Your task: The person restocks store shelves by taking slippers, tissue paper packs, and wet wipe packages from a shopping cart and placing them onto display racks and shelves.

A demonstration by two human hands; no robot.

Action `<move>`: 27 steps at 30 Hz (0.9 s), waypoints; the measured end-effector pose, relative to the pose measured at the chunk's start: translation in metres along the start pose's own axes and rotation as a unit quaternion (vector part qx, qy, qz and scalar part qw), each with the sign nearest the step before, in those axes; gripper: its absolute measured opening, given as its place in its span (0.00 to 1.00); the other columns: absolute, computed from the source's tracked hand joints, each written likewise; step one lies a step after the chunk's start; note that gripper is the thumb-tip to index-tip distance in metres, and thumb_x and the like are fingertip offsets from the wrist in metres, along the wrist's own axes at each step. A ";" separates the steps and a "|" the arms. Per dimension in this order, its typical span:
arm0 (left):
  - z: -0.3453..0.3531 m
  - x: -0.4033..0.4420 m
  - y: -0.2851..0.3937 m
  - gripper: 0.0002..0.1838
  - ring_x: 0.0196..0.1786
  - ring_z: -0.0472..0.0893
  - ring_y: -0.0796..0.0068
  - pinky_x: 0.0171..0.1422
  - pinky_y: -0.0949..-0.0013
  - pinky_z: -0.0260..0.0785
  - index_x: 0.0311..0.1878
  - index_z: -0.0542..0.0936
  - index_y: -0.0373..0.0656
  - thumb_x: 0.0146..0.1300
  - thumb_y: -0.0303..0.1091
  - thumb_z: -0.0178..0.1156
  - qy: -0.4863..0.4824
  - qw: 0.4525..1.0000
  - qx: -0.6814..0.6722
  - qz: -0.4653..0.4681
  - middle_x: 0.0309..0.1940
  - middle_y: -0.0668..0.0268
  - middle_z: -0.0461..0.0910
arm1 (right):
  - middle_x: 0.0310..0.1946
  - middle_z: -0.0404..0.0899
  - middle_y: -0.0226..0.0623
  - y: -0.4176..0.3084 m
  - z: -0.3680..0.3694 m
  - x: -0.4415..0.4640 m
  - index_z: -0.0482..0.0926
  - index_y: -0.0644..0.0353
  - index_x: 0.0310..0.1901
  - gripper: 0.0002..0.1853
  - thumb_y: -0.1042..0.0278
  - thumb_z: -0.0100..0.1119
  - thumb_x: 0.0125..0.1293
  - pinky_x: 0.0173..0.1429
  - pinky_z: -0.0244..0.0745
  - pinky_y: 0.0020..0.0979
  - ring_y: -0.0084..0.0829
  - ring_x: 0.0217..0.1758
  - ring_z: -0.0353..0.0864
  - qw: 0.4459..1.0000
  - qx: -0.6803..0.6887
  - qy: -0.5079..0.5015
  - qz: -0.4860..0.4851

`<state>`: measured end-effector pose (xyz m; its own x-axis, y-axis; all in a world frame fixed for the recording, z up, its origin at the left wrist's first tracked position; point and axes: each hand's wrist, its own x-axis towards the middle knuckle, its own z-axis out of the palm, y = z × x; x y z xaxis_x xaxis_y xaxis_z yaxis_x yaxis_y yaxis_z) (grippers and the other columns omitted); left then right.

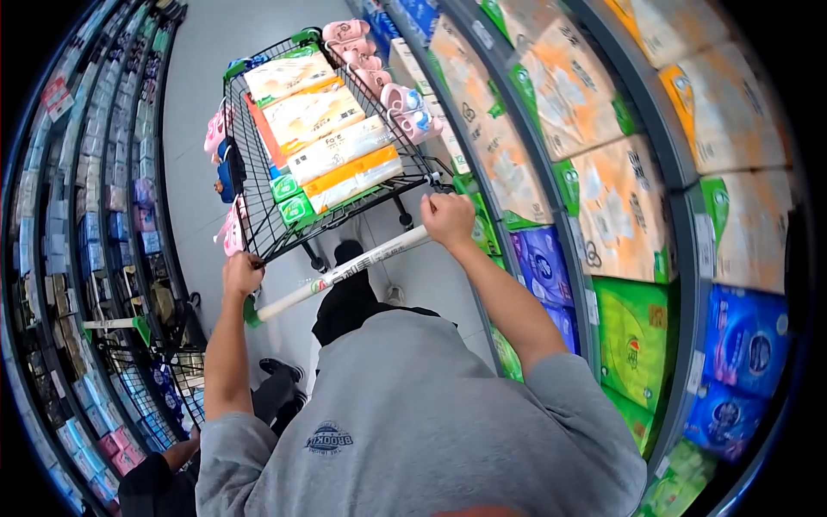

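A black wire shopping cart [245, 172] stands in front of me, its white handle [345, 272] with printed lettering running across in front of my body. My left hand [243, 274] is closed on the cart's frame just beyond the handle's left end. At the handle's right end my right hand [448, 217] is closed around the cart's side bar or handle; its fingers partly hide the grip. Several orange-and-white tissue packs [314, 116] lie in the basket, with a green-ended pack [295, 207] nearest me. Pink clogs [412, 116] hang along the cart's right side, and more pink footwear [231, 226] hangs on the left.
Shelves of large tissue packs [620, 207] line the right side close to the cart. Shelves of small packaged goods [90, 172] run along the left. Another cart [116, 324] and a person in dark clothing [159, 482] are at lower left. Grey floor [194, 95] stretches ahead.
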<state>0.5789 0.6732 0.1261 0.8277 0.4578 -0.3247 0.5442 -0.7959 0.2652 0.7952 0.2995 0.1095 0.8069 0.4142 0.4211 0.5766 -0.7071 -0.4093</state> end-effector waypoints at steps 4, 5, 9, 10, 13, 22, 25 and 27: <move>-0.015 0.037 -0.017 0.10 0.40 0.81 0.53 0.47 0.59 0.74 0.31 0.86 0.46 0.43 0.33 0.61 0.010 1.000 -0.006 -0.013 0.33 0.53 0.82 | 0.14 0.74 0.33 -0.010 0.020 0.039 0.73 0.54 0.14 0.15 0.61 0.57 0.56 0.33 0.65 0.40 0.37 0.23 0.75 1.000 -0.015 -0.015 0.009; -0.018 0.047 -0.021 0.11 0.40 0.80 0.52 0.47 0.59 0.73 0.31 0.86 0.46 0.42 0.33 0.61 -0.001 1.000 -0.013 -0.018 0.34 0.53 0.81 | 0.14 0.74 0.34 -0.013 0.024 0.048 0.74 0.53 0.14 0.15 0.61 0.57 0.56 0.33 0.65 0.40 0.38 0.23 0.75 1.000 -0.015 -0.015 0.010; -0.031 0.086 -0.032 0.11 0.37 0.81 0.53 0.44 0.60 0.74 0.30 0.86 0.44 0.41 0.34 0.62 0.003 1.000 -0.027 -0.010 0.30 0.53 0.81 | 0.14 0.74 0.34 -0.016 0.047 0.082 0.74 0.53 0.14 0.15 0.61 0.56 0.56 0.33 0.65 0.40 0.38 0.22 0.75 0.999 -0.016 -0.038 0.016; -0.035 0.094 -0.033 0.10 0.33 0.82 0.55 0.40 0.61 0.74 0.30 0.85 0.42 0.42 0.34 0.63 0.014 0.999 -0.031 0.006 0.27 0.54 0.82 | 0.14 0.74 0.34 -0.018 0.052 0.091 0.74 0.53 0.15 0.14 0.61 0.56 0.56 0.33 0.65 0.40 0.39 0.23 0.76 0.998 -0.023 -0.046 0.022; -0.048 0.119 -0.040 0.10 0.36 0.81 0.55 0.42 0.61 0.73 0.30 0.85 0.43 0.41 0.33 0.65 0.010 0.999 -0.044 -0.008 0.30 0.54 0.81 | 0.15 0.75 0.35 -0.023 0.069 0.120 0.75 0.53 0.15 0.14 0.60 0.56 0.56 0.34 0.65 0.40 0.39 0.23 0.76 0.997 -0.031 -0.067 0.023; -0.078 0.194 -0.061 0.09 0.37 0.80 0.54 0.43 0.58 0.73 0.29 0.83 0.44 0.41 0.33 0.65 0.040 0.996 -0.078 0.022 0.31 0.55 0.80 | 0.19 0.78 0.41 -0.033 0.111 0.198 0.76 0.55 0.16 0.13 0.61 0.54 0.54 0.34 0.66 0.41 0.43 0.23 0.76 0.984 -0.056 -0.161 0.045; -0.094 0.217 -0.061 0.08 0.37 0.80 0.54 0.43 0.58 0.73 0.29 0.83 0.44 0.42 0.32 0.65 0.046 0.997 -0.058 0.015 0.31 0.55 0.80 | 0.18 0.77 0.40 -0.040 0.124 0.221 0.76 0.56 0.16 0.13 0.62 0.55 0.54 0.33 0.66 0.41 0.43 0.22 0.75 0.987 -0.055 -0.144 0.051; -0.104 0.235 -0.064 0.09 0.38 0.80 0.54 0.43 0.57 0.73 0.30 0.83 0.44 0.42 0.33 0.65 0.031 0.998 -0.046 0.001 0.32 0.55 0.80 | 0.17 0.77 0.40 -0.040 0.136 0.236 0.76 0.56 0.16 0.13 0.62 0.55 0.54 0.33 0.66 0.41 0.43 0.21 0.75 0.992 -0.048 -0.108 0.030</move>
<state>0.7529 0.8725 0.1276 0.8335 0.4828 -0.2685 0.5513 -0.7577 0.3491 0.9803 0.5035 0.1147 0.8541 0.4758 0.2099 0.5200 -0.7817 -0.3441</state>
